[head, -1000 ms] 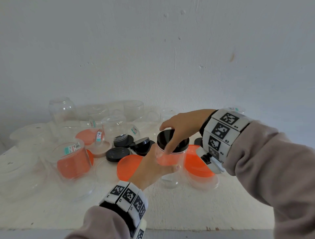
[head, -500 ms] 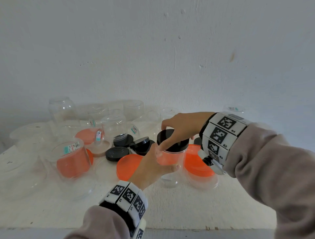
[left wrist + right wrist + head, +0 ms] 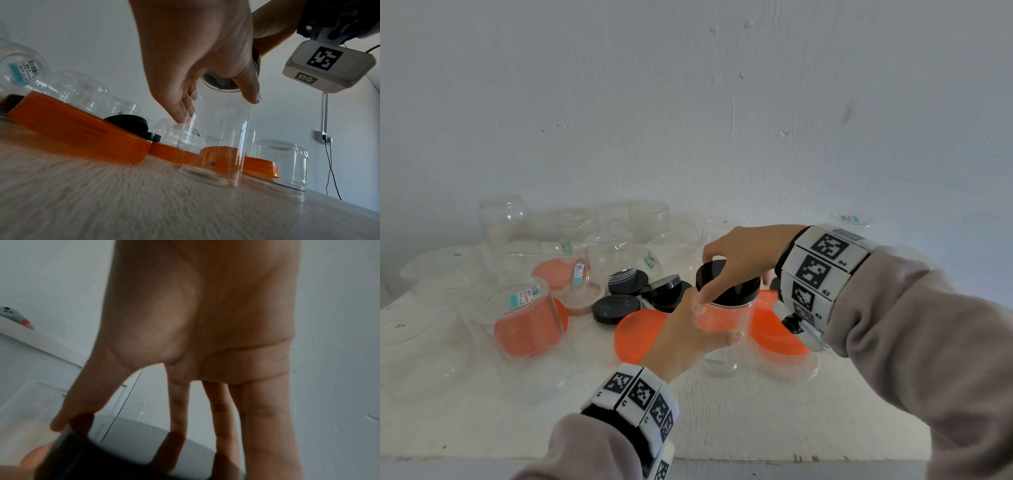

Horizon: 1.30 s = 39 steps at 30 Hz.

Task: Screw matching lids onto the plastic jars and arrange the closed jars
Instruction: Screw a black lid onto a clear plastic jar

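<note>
Since the earlier frames, little has been shifted: the right hand has been turned slightly on the black lid, while the tall clear jar has been kept in the same place on the white counter. The lid is seated on the jar's mouth and is gripped from above by the right hand's fingers, which are spread around its rim, the thumb on the near side. The jar stands upright, its base on the counter, and is clasped about its upper wall by the left hand; the left fingers are curled round the far side and the thumb is pressed on the near side. Orange lids, loose black lids and other clear jars are seen behind and beside it.
</note>
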Motion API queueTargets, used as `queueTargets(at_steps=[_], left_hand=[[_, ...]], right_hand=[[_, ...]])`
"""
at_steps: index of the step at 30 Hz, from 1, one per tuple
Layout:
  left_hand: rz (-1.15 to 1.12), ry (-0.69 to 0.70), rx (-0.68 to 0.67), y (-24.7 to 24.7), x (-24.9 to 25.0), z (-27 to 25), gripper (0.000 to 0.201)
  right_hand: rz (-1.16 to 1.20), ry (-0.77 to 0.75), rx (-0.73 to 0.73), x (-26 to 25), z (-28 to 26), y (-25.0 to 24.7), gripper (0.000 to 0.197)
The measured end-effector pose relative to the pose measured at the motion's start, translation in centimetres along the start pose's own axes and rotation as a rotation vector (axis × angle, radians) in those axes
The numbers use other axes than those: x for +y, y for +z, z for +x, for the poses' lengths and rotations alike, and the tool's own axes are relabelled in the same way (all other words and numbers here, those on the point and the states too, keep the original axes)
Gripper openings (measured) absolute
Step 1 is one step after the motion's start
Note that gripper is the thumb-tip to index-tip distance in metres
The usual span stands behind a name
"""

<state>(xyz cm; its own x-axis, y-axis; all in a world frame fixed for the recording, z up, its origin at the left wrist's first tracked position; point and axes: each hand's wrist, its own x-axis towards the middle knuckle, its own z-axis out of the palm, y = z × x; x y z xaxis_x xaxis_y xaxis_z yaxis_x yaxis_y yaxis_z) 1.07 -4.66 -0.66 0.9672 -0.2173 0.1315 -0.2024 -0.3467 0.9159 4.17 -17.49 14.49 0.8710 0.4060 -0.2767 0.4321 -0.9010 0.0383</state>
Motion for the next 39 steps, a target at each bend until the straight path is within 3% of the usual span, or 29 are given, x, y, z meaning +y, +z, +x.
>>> queueTargets(at_steps=[4,6,11,16,21,28,33,36,39], left_hand=[[0.008,-0.031,0.005,0.0,-0.2,0.1,0.063],[-0.008,-0.031,0.008,0.0,-0.2,0.0,0.068],[-0.017,-0.025,0.004,0.1,-0.1,0.1,0.06],[-0.044,0.001,-0.007,0.1,0.0,0.0,0.073],[-0.003,-0.03,0.006,0.0,-0.4,0.2,0.057],[-0.01,-0.035,0.0,0.1,-0.3,0.2,0.058],[-0.032,-0.021,0.003,0.1,-0.2,-0.1,0.078],[-0.009,-0.03,-0.002,0.1,-0.2,0.0,0.061],[-0.016,-0.022,0.011,0.1,-0.4,0.1,0.059]], right_hand=[[0.038,-0.075,-0.109,0.1,-0.3,-0.8,0.078],[0.052,-0.126,-0.135,0.1,-0.5,-1.1,0.074],[0.064,-0.121,-0.076,0.5,-0.3,-0.8,0.067],[-0.006,-0.002,0.03,-0.2,0.2,0.1,0.068],[0.07,-0.1,-0.143,0.0,-0.3,-1.2,0.074],[0.058,-0.109,-0.07,0.2,-0.2,-0.7,0.067],[-0.003,-0.027,-0.017,-0.2,0.3,0.0,0.068],[0.02,-0.06,-0.1,0.1,0.0,-0.5,0.074],[0.025,-0.106,-0.143,0.3,-0.2,-0.8,0.077]])
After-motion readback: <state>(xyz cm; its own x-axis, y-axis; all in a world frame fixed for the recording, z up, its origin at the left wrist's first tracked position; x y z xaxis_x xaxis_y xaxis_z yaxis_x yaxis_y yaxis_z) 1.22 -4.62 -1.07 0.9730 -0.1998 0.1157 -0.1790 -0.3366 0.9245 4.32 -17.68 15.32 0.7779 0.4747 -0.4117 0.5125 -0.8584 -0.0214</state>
